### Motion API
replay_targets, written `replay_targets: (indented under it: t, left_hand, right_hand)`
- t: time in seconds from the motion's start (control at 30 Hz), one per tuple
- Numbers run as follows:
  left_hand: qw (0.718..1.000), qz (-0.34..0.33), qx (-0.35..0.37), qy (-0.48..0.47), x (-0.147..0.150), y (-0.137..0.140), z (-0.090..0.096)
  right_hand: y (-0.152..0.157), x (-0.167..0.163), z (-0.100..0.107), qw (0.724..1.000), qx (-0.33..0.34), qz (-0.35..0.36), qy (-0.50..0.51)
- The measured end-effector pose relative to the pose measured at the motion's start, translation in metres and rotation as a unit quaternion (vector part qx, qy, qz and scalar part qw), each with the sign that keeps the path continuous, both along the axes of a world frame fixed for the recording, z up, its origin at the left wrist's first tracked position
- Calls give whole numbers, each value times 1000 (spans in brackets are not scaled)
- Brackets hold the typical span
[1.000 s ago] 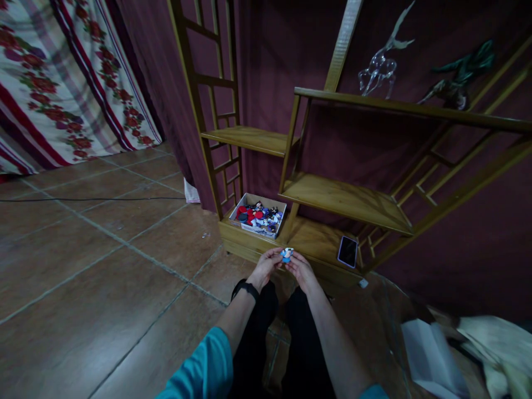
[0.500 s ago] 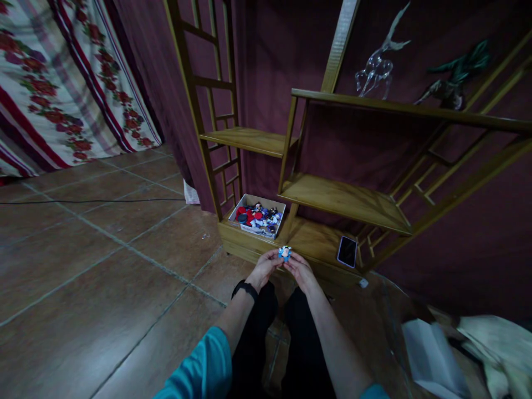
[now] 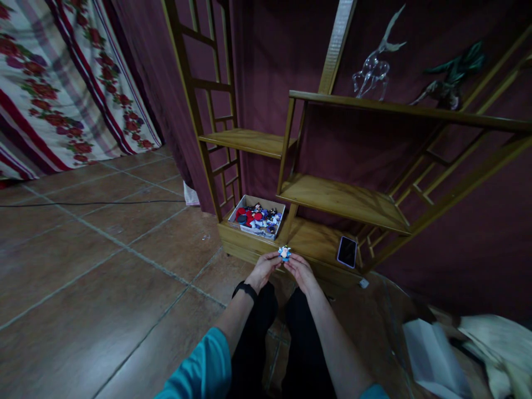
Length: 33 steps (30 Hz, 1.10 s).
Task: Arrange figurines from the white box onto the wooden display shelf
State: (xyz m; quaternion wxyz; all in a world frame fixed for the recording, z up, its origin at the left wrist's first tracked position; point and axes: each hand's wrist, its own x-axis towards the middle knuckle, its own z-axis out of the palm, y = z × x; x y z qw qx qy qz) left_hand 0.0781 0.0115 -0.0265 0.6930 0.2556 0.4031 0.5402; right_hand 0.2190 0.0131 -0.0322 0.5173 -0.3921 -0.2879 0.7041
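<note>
Both the left hand (image 3: 262, 269) and the right hand (image 3: 301, 271) pinch one small blue-and-white toy figurine (image 3: 285, 253) between their fingertips, in front of the wooden shelf unit (image 3: 344, 202). The grip looks light, so a slipping finger could drop it onto the tiled floor (image 3: 145, 299). Beyond, an open box (image 3: 265, 234) of jumbled figurines (image 3: 256, 217) sits on the unit's base.

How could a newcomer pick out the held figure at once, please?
Find the wooden shelving, then the box of figures on its lowest level. In front, the left hand and right hand hold the blue-and-white figure outside the box, unlike its neighbours.
</note>
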Motion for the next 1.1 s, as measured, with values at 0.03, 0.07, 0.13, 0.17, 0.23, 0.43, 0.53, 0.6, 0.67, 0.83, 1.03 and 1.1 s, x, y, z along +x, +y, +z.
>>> replay_targets:
  t: [0.03, 0.07, 0.13, 0.17, 0.23, 0.43, 0.53, 0.6, 0.67, 0.83, 1.03, 1.1]
  left_hand:
    - [1000, -2, -1, -2, 0, 0, 0]
    - [1000, -5, -3, -3, 0, 0, -1]
    - [1000, -11, -6, -3, 0, 1, -2]
    - [1000, -16, -7, -4, 0, 1, -3]
    - [1000, -23, -8, -5, -1, 2, -4]
    - [999, -38, -6, -10, -2, 5, -7]
    - [999, -39, -8, -12, -2, 4, -7]
    - [999, -42, -4, -13, -3, 4, -6]
    - [999, -41, 4, -13, -3, 2, -5]
    - [999, -33, 24, -4, -2, 0, -3]
    - [998, -42, 54, 3, -3, -2, -3]
    - [998, -40, 56, 5, -3, -2, -2]
  right_hand:
    - [0, 0, 0, 1000, -1, -1, 1]
    - [0, 0, 0, 1000, -2, -2, 0]
    - [1, 0, -1, 1000, -6, -6, -2]
    - [1, 0, -1, 1000, -8, -7, -3]
    - [1, 0, -2, 1000, -10, -6, -6]
    - [-1, -1, 4, 1000, -12, 1, -6]
    - [-2, -2, 6, 1000, -16, 0, -9]
    - [-3, -2, 7, 1000, -20, 0, -11]
    - [-2, -1, 6, 1000, -20, -1, -10]
    - [0, 0, 1, 1000, -16, -6, -5]
    - [1, 1, 0, 1000, -12, -3, -6]
    - [1, 1, 0, 1000, -9, -1, -5]
